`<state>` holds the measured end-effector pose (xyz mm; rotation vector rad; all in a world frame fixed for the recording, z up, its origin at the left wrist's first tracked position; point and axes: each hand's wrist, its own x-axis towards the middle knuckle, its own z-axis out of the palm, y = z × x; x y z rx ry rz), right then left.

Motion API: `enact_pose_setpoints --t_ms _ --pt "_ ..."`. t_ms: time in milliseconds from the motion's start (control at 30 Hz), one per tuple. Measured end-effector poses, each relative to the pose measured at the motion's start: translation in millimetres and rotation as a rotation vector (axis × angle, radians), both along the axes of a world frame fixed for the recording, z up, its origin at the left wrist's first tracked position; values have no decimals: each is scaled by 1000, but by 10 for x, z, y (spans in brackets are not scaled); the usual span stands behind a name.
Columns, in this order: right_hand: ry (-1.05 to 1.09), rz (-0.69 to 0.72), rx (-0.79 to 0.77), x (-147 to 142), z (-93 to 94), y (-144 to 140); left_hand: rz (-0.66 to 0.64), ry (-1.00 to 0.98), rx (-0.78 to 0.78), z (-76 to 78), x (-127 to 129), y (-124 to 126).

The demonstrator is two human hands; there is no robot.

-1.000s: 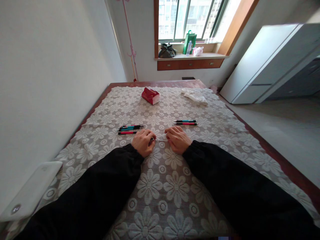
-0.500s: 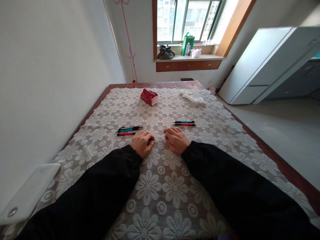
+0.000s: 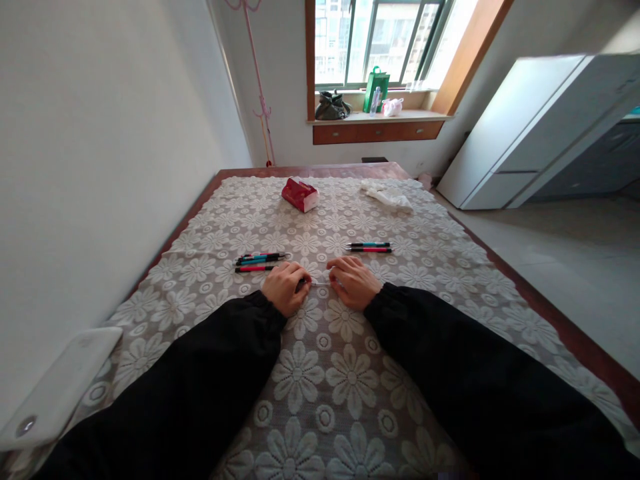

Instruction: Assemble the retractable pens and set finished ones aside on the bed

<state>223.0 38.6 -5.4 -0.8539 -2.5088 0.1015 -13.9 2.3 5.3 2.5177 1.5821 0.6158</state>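
Left hand [image 3: 285,287] and right hand [image 3: 353,281] curling closed on a thin clear pen part [image 3: 320,283], now stretching visibly between them again, pens [image 3: 260,259] lying just left of the grip, two pens [image 3: 369,247] just beyond right, tissue pack [image 3: 300,194] far ahead.

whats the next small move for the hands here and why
Probably draw the hands slightly apart. The left hand and right hand both pinch a thin pen spanning the gap between them; the other pens lie whole on the cloth.
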Motion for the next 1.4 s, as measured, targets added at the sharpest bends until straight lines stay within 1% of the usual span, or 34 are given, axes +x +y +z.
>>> enact_pose_setpoints --t_ms 133,200,267,333,433,500,600,733,1000,1167,1267,1333,1400 --pt "13 6 -1 -12 10 -4 -88 -13 -22 -16 -18 21" --pt "21 5 -10 -14 13 -4 -103 -29 -25 -19 -20 19" --pt "32 -3 -28 -10 9 1 -66 -52 -9 -10 -15 5" --pt "54 -29 -54 -4 0 11 1 -56 18 9 -3 -16" --pt "84 -71 -85 5 -14 24 100 0 26 34 13 -37" --pt "75 -65 -84 7 -16 24 117 27 4 37 18 -36" --pt "54 -45 -62 5 -9 15 61 2 -20 18 14 -19" --pt "53 -43 -45 6 -2 6 -23 -49 -13 -21 -4 0" --pt "47 -28 -47 1 -20 11 -103 -110 -16 -46 -22 16" --pt "81 32 -34 -35 4 -14 -185 -164 -14 -62 -12 27" --pt "127 48 -14 -29 26 -28 -168 -207 20 -64 -18 21" --pt "164 7 14 -14 33 -23 -133 -239 40 -62 -25 16" --pt "190 -29 38 0 30 -11 -127 -257 43 -58 -29 12"
